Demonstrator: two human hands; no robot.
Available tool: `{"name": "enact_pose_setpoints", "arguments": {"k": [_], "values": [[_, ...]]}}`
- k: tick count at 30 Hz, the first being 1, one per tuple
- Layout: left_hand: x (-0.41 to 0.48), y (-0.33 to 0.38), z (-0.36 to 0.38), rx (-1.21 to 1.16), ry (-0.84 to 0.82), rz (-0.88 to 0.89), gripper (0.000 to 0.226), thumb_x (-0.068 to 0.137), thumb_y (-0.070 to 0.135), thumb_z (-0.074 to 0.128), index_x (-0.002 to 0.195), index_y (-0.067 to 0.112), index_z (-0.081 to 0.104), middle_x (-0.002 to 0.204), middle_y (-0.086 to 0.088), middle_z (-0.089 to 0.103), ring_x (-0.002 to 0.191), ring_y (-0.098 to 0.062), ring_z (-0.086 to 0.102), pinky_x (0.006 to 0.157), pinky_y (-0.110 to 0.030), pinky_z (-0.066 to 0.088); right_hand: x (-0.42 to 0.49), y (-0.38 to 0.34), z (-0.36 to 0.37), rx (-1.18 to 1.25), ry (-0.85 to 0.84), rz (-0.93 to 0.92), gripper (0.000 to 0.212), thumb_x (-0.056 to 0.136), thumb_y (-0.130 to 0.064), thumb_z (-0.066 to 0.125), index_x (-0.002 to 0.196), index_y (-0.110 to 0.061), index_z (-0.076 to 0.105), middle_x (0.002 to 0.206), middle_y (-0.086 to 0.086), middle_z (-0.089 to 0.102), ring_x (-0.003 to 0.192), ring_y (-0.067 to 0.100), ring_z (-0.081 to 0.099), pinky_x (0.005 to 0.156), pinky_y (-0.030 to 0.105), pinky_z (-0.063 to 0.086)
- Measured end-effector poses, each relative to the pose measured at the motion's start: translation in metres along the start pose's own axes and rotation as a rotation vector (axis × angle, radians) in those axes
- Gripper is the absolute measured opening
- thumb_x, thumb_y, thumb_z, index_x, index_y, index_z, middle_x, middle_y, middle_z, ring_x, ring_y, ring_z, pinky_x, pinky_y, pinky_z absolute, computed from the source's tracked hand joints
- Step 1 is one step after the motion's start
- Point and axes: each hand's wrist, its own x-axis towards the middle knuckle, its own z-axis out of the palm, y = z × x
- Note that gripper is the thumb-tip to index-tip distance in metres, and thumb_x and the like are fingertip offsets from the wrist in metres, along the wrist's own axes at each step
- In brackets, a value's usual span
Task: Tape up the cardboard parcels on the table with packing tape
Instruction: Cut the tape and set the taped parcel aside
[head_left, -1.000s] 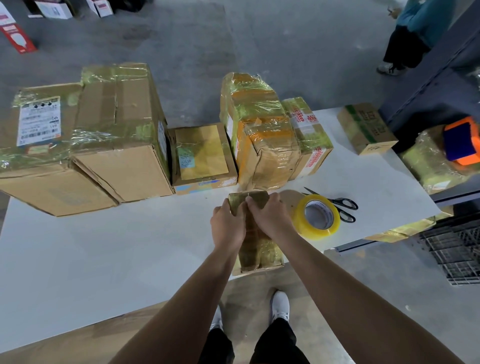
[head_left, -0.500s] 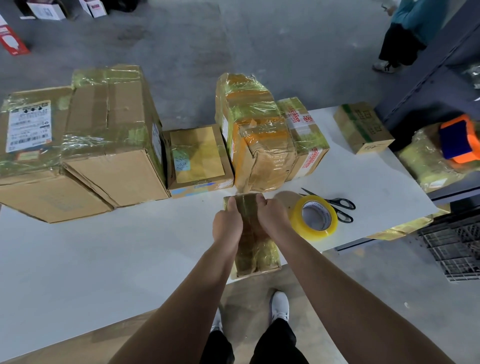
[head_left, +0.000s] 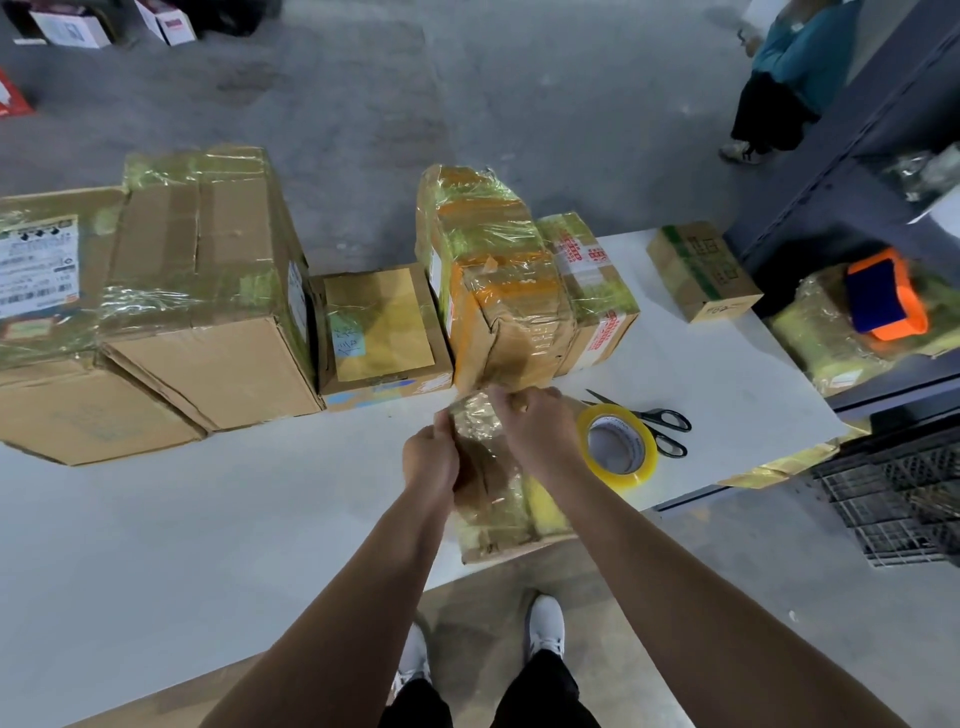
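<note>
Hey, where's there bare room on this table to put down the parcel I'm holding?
Biggest bare patch: the white table left of your left hand, in front of the big cardboard boxes. A smaller one lies between the scissors, the red-printed box and the green-striped box. Crowded: the back row, and beside the tape roll.

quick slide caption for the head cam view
Head view: left hand and right hand grip a small taped parcel at the table edge, tape roll and scissors beside it.

Grey concrete floor (head_left: 519, 104), dark shelving (head_left: 831, 171)
</note>
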Motion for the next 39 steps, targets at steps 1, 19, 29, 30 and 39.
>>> {"name": "enact_pose_setpoints", "arguments": {"k": [1, 19, 29, 30, 39], "values": [[0.003, 0.001, -0.003, 0.053, 0.054, 0.034, 0.045, 0.104, 0.041, 0.039, 0.092, 0.006, 0.064, 0.079, -0.005, 0.061, 0.079, -0.025, 0.058, 0.072, -0.034, 0.048, 0.001, 0.002, 0.001, 0.051, -0.040, 0.029, 0.058, 0.095, -0.061, 0.042, 0.123, -0.013, 0.058, 0.124, 0.014, 0.050, 0.122, 0.033, 0.044, 0.100, 0.046, 0.041], [-0.004, -0.015, -0.012, 0.219, -0.019, 0.112, 0.082, 0.089, 0.067, 0.047, 0.146, 0.010, 0.034, 0.137, -0.005, 0.050, 0.114, -0.022, 0.050, 0.085, -0.035, 0.040, 0.019, 0.020, 0.035, 0.130, -0.056, 0.166, 0.058, 0.104, -0.050, 0.034, 0.101, -0.002, 0.066, 0.084, 0.011, 0.059, 0.085, 0.029, 0.060, 0.063, 0.031, 0.038], [-0.003, -0.025, -0.019, 0.182, 0.062, 0.142, 0.040, 0.101, 0.043, 0.043, 0.116, 0.011, 0.063, 0.104, -0.006, 0.066, 0.097, -0.024, 0.060, 0.086, -0.037, 0.050, 0.006, 0.020, 0.050, 0.084, -0.147, 0.015, 0.052, 0.096, -0.059, 0.046, 0.094, -0.009, 0.061, 0.081, 0.002, 0.060, 0.083, 0.024, 0.059, 0.068, 0.033, 0.044], [-0.003, -0.025, -0.019, 0.188, 0.070, 0.146, 0.039, 0.101, 0.042, 0.043, 0.115, 0.011, 0.063, 0.102, -0.005, 0.065, 0.095, -0.024, 0.059, 0.084, -0.036, 0.049, 0.004, 0.019, 0.049, 0.056, -0.109, 0.019, 0.052, 0.097, -0.058, 0.044, 0.092, -0.009, 0.059, 0.076, 0.000, 0.055, 0.081, 0.024, 0.057, 0.067, 0.033, 0.042], [-0.011, -0.021, -0.022, 0.147, 0.067, 0.179, 0.053, 0.102, 0.029, 0.044, 0.152, 0.020, 0.028, 0.138, -0.004, 0.052, 0.114, -0.026, 0.056, 0.086, -0.032, 0.046, 0.007, 0.021, 0.034, -0.047, -0.142, -0.074, 0.060, 0.106, -0.047, 0.026, 0.109, -0.001, 0.066, 0.097, 0.016, 0.066, 0.097, 0.032, 0.061, 0.079, 0.034, 0.044]]}}
